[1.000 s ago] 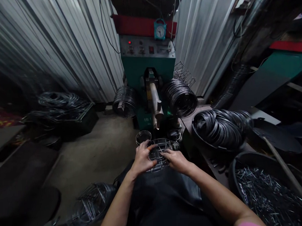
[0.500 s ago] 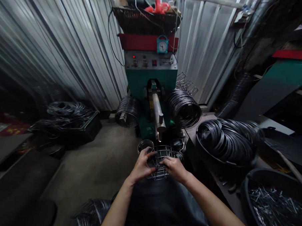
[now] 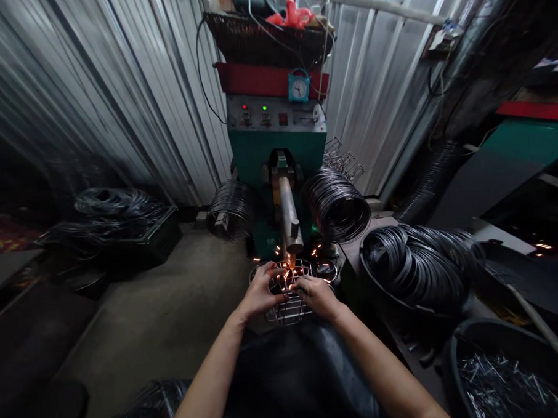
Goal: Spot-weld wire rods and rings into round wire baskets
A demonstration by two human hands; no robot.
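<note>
A round wire basket point(image 3: 288, 312) of thin metal rods sits between my hands, under the electrode arm point(image 3: 290, 214) of a green spot welder point(image 3: 248, 150). Orange sparks spray from the arm's tip, where it meets the basket's wires. My left hand point(image 3: 260, 291) grips the basket's left side, thumb and fingers curved around its wires. On the right side my right hand point(image 3: 317, 295) is closed, its fingertips pinched at the wires near the sparks; whether a small loose piece is between them is hidden.
Wire-ring bundles hang left point(image 3: 230, 210) and right point(image 3: 338, 205) of the welder arm. A tub of wire rings point(image 3: 415, 264) stands at right, with a bin of short metal rods point(image 3: 508, 381) nearer me. A crate point(image 3: 155, 236) of coiled wire lies on the left.
Sparks now fly at the welder tip, where there was only a small glow. A green light has come on at the panel. Both hands and the basket are slightly farther under the tip.
</note>
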